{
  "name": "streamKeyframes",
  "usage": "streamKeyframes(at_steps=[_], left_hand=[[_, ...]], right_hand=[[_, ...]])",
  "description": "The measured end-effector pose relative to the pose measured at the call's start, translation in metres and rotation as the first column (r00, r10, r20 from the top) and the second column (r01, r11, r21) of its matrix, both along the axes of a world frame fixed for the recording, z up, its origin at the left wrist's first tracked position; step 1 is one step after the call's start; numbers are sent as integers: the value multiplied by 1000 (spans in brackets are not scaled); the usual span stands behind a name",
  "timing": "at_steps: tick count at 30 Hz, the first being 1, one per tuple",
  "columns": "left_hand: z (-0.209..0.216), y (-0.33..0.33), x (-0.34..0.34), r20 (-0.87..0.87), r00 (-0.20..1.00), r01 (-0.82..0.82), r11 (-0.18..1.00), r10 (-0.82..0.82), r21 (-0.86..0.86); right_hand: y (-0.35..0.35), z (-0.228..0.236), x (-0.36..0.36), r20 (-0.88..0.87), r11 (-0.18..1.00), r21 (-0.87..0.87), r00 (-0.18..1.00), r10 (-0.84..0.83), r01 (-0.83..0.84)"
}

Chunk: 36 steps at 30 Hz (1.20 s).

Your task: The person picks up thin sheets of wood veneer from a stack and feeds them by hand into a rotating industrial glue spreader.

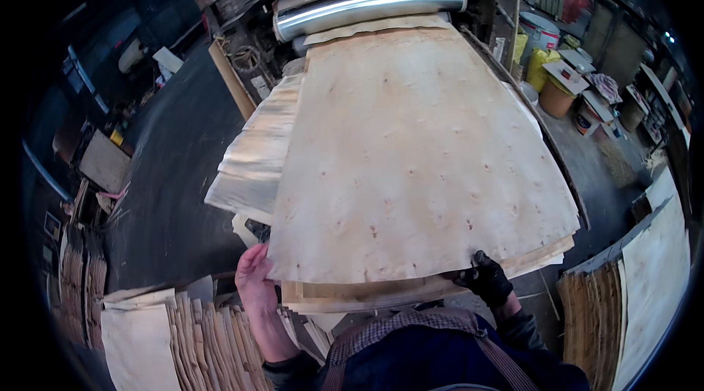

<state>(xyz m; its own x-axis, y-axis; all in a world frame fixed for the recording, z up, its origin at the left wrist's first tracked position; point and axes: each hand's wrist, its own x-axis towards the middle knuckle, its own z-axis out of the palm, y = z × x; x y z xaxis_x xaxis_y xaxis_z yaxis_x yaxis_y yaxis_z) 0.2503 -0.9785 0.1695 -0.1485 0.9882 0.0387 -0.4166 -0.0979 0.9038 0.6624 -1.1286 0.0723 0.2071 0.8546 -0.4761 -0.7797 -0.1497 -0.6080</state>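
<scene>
Under both my hands sat the near edge of a big pale veneer sheet [411,164], top of a stack [367,294] of the same sheets. Sheet ran away from me toward a shiny steel roller [367,6] at the far end, its far edge just short of the roller.

Left hand [255,281] was bare, at the sheet's near-left corner. Palm was flat against the corner edge, fingers together and pointing up along the side of the sheet. Couldn't tell whether the thumb was hooked under, so a real grip wasn't confirmed; it read as pressing or steadying, not clamped.

Right hand [484,277] wore a dark glove, at the near edge toward the right corner. Fingers were curled over the sheet's lip, closed on the edge. Sheet lay directly ahead of and above that hand, with lower sheets of the stack poking out just beside the glove on the right.

Sheet was roughly flat, slightly skewed against the stack below. A second, greyer pile of sheets [257,156] stuck out from under it on the left side.

Down left of my left arm stood bundles of narrow veneer strips [213,340] on edge. More stacked sheets [645,281] leaned at far right. Dark concrete floor [169,193] lay to the left of the stack.
</scene>
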Motion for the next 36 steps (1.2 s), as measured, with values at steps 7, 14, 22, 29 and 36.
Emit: streamKeyframes(at_steps=[7, 14, 22, 29, 36], left_hand=[[-113, 26, -2, -553, 830, -148, 983, 65, -107], [-172, 1, 22, -976, 176, -7, 991, -131, -135], [-177, -2, 20, -961, 271, -75, 994, -53, -76], [-145, 8, 3, -560, 798, 22, 938, -224, -345], [-78, 1, 7, -328, 890, 245, 938, -317, -244]], right_hand=[[74, 14, 25, 206, 999, 28, 978, 37, -43], [201, -12, 57, -46, 981, 185, 996, 71, -62], [303, -48, 49, -194, 919, 387, 967, 163, -77], [175, -69, -17, -179, 868, 407, 907, 382, -285], [48, -35, -42, -241, 852, 202, 818, 522, -484]])
